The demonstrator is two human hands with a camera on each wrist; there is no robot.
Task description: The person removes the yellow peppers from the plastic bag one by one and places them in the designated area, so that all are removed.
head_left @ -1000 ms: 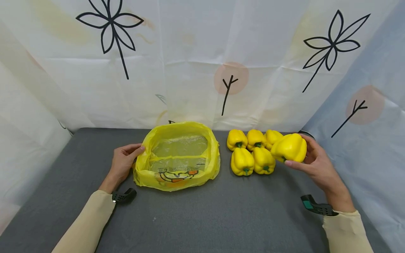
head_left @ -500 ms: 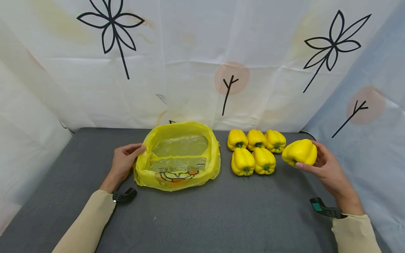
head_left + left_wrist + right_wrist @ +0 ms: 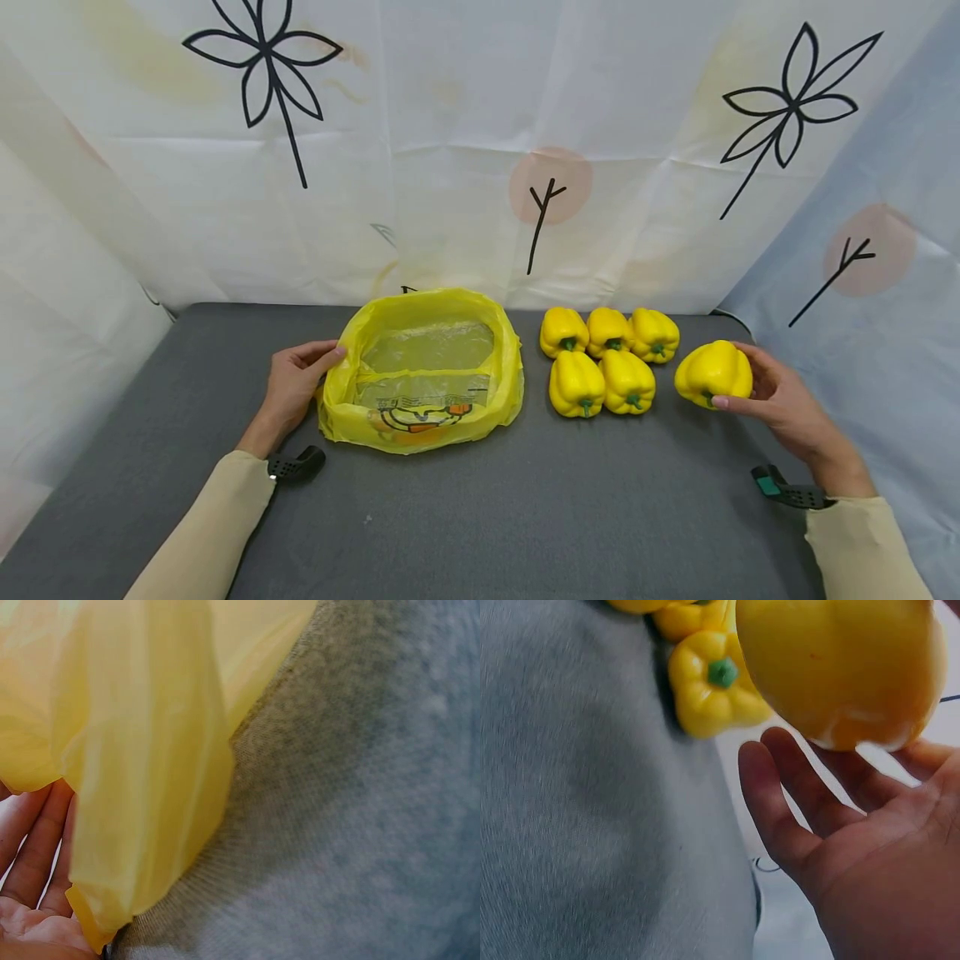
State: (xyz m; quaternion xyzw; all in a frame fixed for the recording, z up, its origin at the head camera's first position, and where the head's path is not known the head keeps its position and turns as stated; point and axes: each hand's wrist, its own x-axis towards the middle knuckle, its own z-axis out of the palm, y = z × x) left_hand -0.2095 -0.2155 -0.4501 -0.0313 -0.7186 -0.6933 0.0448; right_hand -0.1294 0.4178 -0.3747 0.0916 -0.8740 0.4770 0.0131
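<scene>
A yellow plastic bag [image 3: 420,429] stands with its mouth spread wide at the left of the table, its inside showing. My left hand [image 3: 294,383] pinches the bag's left rim between thumb and fingers; in the left wrist view the yellow film [image 3: 150,750] hides part of that hand. At the right, my right hand [image 3: 787,408] grips a yellow bell pepper [image 3: 712,372], thumb in front and fingers behind it. That pepper is to the right of several other yellow bell peppers [image 3: 603,367], apart from them. Seen from the right wrist, the held pepper [image 3: 840,667] sits above the loosely spread lower fingers.
The dark grey table [image 3: 480,517] ends at a white patterned cloth [image 3: 450,167] behind it. A bluish cloth side [image 3: 900,350] borders the right edge, close to the right hand. The loose peppers stand in two rows between bag and right hand.
My right hand has carried the bell pepper rightward and lower, away from the other peppers, uncovering the back-row one at the right. The left hand and bag have stayed put.
</scene>
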